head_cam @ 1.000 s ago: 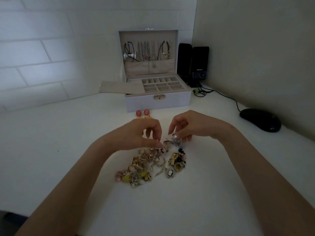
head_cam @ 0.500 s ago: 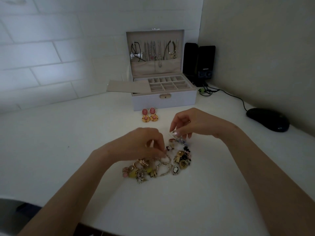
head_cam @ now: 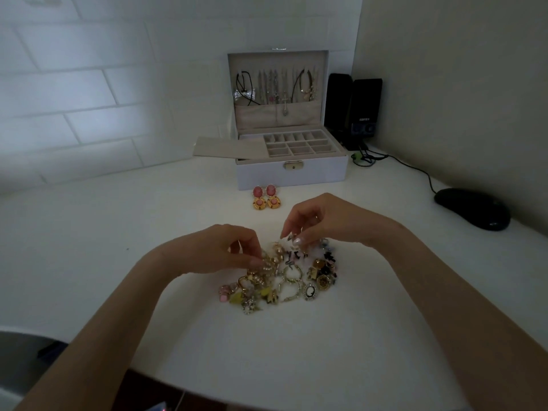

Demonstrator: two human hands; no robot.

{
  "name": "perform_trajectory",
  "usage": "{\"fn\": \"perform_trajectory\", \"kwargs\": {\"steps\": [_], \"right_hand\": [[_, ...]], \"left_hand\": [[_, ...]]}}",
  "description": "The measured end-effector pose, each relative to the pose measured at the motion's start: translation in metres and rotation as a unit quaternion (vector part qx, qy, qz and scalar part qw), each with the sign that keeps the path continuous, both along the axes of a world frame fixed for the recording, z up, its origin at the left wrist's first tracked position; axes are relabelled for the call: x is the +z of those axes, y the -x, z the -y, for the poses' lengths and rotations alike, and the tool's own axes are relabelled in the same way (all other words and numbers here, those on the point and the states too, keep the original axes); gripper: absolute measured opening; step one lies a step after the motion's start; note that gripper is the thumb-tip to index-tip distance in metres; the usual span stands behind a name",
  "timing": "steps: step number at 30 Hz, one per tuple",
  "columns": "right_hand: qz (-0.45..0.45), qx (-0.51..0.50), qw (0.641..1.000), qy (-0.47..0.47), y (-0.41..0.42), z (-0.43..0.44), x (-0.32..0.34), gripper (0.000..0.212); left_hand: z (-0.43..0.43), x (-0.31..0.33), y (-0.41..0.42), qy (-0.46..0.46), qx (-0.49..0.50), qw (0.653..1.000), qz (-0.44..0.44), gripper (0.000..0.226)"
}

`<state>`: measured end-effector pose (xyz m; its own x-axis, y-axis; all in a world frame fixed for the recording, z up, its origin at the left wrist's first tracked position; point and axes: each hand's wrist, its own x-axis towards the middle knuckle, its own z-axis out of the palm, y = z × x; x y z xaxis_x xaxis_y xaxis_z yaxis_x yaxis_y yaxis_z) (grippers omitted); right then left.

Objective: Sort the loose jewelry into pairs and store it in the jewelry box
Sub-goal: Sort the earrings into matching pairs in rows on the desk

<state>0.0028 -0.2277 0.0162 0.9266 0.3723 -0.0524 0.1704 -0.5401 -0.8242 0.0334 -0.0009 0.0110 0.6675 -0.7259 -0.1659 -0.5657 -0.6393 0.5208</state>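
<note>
Counts, left to right: one left hand (head_cam: 225, 250), fingers curled down, thumb and fingertips pinching a gold beaded piece (head_cam: 268, 264) at the upper-left edge of the heap. One beige flap (head_cam: 228, 148) sticking out of the box's left side. Two pink-and-gold earrings (head_cam: 266, 197), laid side by side as a pair, touching, just in front of the box and apart from the heap. One jewelry pile (head_cam: 296, 284) mid-table between the hands: gold hoops, a cameo oval, yellow, pink and black bits, all tangled. One jewelry box (head_cam: 292, 172), white, lid upright, tray of small compartments showing, gold clasp in front. Several necklaces (head_cam: 284, 90) hang inside the lid. One right hand (head_cam: 320, 221), thumb and index tips pinched on a small pale piece (head_cam: 292, 239) just over the heap's top edge. Two black speakers (head_cam: 353, 111) right of the box. One black mouse (head_cam: 471, 209) far right, one cable (head_cam: 415, 167) running to it.

Surface: white table (head_cam: 118, 232), rounded near edge. White tiled wall (head_cam: 89, 84) left and behind, plain wall (head_cam: 459, 84) right. Dim light.

Hard to make out: pile item count, since pieces overlap. What kind the pale piece is: too small. Compartment contents unclear. Both forearms cut off at the bottom edge.
</note>
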Motion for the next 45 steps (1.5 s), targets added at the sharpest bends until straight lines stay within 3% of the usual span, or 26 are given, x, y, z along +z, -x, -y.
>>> {"fn": "perform_trajectory", "kwargs": {"steps": [13, 17, 20, 22, 27, 34, 37, 45], "right_hand": [[-0.022, -0.016, 0.999, -0.016, -0.001, -0.002, -0.002, 0.015], [0.000, -0.046, 0.998, -0.039, -0.004, -0.001, -0.004, 0.015], [0.056, -0.138, 0.988, -0.050, -0.017, -0.001, -0.015, 0.016], [0.084, -0.183, 0.979, -0.017, -0.028, -0.004, -0.021, 0.018], [0.106, -0.172, 0.975, 0.087, -0.042, -0.017, -0.027, 0.023], [0.100, -0.179, 0.972, 0.115, -0.045, -0.017, -0.031, 0.033], [0.123, -0.189, 0.965, 0.131, -0.049, -0.020, -0.036, 0.025], [0.147, -0.222, 0.956, 0.120, -0.054, -0.025, -0.040, 0.021]], "left_hand": [[0.015, -0.002, 0.005, 0.055, 0.028, 0.995, 0.082, 0.015], [0.020, 0.000, -0.001, 0.164, 0.087, 0.982, 0.040, 0.010], [0.030, -0.005, -0.018, 0.221, 0.177, 0.958, 0.046, 0.012], [0.037, -0.010, -0.032, 0.222, 0.217, 0.948, 0.063, 0.010], [0.047, -0.026, -0.053, 0.183, 0.255, 0.944, 0.101, 0.012], [0.047, -0.037, -0.053, 0.158, 0.271, 0.939, 0.140, 0.008], [0.047, -0.037, -0.055, 0.167, 0.281, 0.937, 0.126, 0.009], [0.044, -0.034, -0.057, 0.164, 0.257, 0.948, 0.089, 0.028]]}}
